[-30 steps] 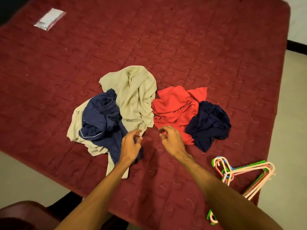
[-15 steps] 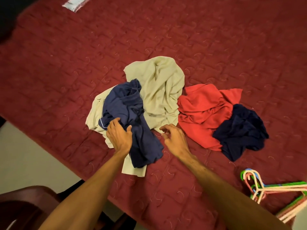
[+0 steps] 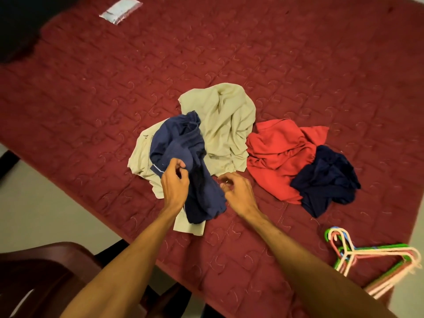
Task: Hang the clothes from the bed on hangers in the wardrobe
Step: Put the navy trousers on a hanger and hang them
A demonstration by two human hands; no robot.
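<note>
A pile of clothes lies on the red bed. A navy blue garment sits on top of a beige garment. To the right lie a red garment and a dark navy garment. My left hand pinches a fold of the navy blue garment at its near left side. My right hand hovers just right of that garment with loosely curled fingers and holds nothing. A bundle of coloured plastic hangers lies at the bed's near right corner.
A dark wooden chair stands at the lower left beside the bed. A small white packet lies at the far left of the bed. Pale floor shows left of the bed and at the right edge.
My left hand has gone from the near edge of the pile onto the navy blue garment and now pinches its fabric. My right hand has stayed beside the pile. The view has shifted.
</note>
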